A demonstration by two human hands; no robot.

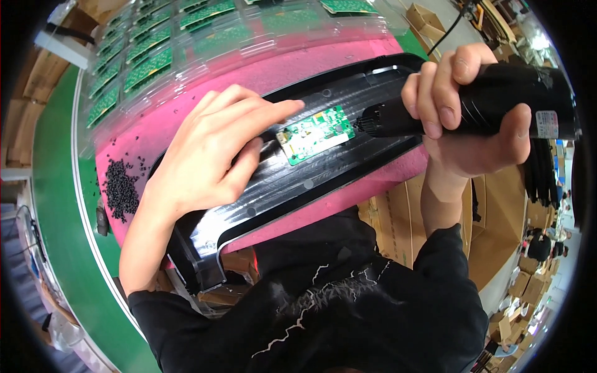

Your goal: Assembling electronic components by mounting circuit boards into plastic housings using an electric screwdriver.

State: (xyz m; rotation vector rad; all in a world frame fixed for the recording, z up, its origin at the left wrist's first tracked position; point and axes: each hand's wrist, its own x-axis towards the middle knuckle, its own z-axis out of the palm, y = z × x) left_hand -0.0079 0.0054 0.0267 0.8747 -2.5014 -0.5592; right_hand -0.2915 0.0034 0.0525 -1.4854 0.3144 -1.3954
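- The left hand [208,152] lies flat on the black panel [311,180], fingers spread loosely, the index fingertip reaching to the left edge of the small green board [315,133]. It pins rather than pinches; nothing is closed inside it.
- The right hand [463,109] is wrapped tight around a black driver [491,102], fingers curled over the barrel and thumb under it.
- The driver lies nearly level, its long axis running right to left, the tip pointing at the board's right end and just touching or just short of it; I cannot tell which.
- The board sits in the middle of the panel, its long side running along the panel, tilted up toward the right.
- The board looks light, thin and stiff, likely fragile; best held by its edges or pressed at a bare corner.
- The panel is long, glossy and probably slippery; it runs from lower left to upper right over a pink pad [205,93], which should keep it from sliding.
- A heap of small black screws [120,186] lies on the pad, left of the left hand.
- Clear trays of more green boards [149,59] lie beyond the pad.
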